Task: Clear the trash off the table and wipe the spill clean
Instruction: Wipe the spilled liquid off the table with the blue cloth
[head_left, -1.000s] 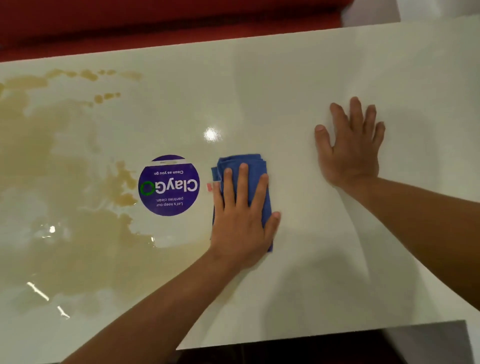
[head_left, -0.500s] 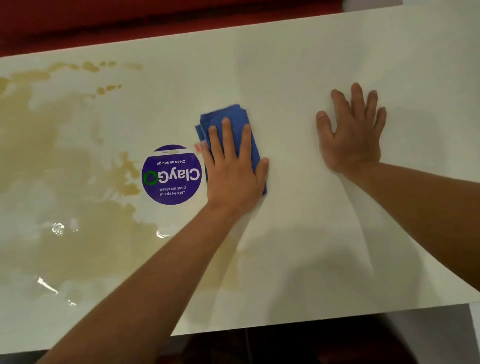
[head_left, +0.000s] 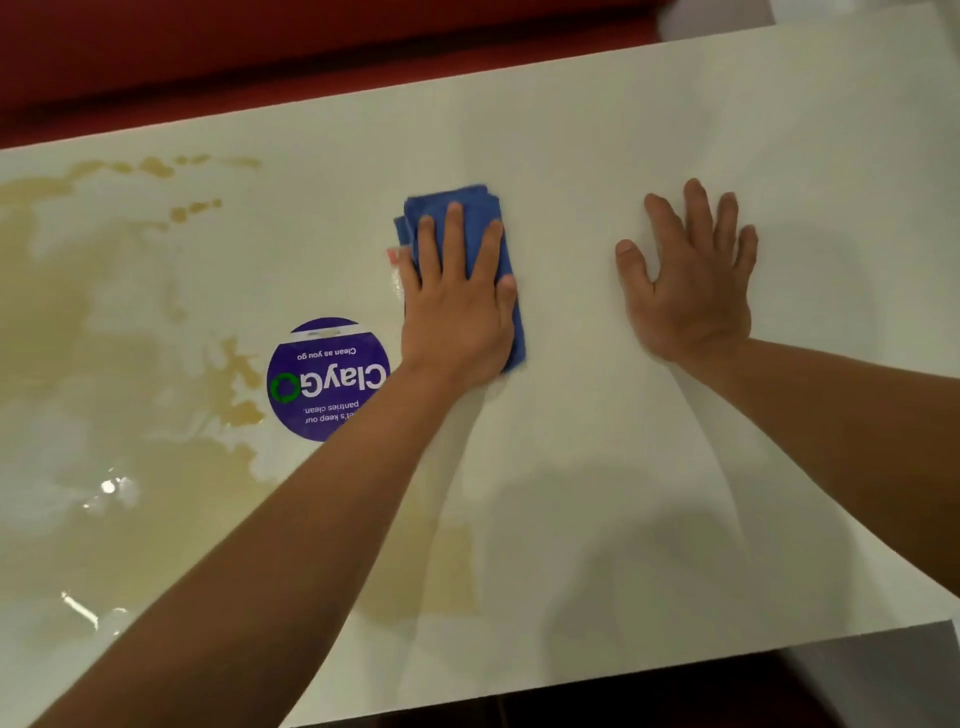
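left hand (head_left: 457, 306): flat on the blue cloth (head_left: 480, 228), centre of frame, a bit above middle. Fingers straight, slightly spread, pressing down; thumb lies along the cloth's right edge. Nothing curled round the cloth.
right hand (head_left: 685, 280): flat on bare table, right of centre, palm down. Fingers straight, fanned a little, thumb out toward the left. Holds nothing.
blue cloth: folded into a rough rectangle, long side running up-down in frame. Top part sticks out beyond the left fingertips, right edge shows beside the thumb. Rest hidden under the palm. Small pinkish tag or label at its left edge, too small to read.
spill (head_left: 104, 338): tan, watery liquid over the left third of frame, from upper left down to lower left. Small separate drops along the upper left. A paler patch reaches lower centre, under and just right of the left forearm. Glare spots on it at lower left. Cloth sits right of the main pool, apart from it.
sticker (head_left: 324, 379): round purple, text upside down from this view, reads "ClayGo", "Clean as you go". Left of centre, just below-left of the cloth; left wrist covers its right edge. Spill touches its left side.
table (head_left: 675, 519): glossy white top, fills most of frame. Right half looks dry.
background: red surface (head_left: 260, 62) across top of frame beyond the far table edge.
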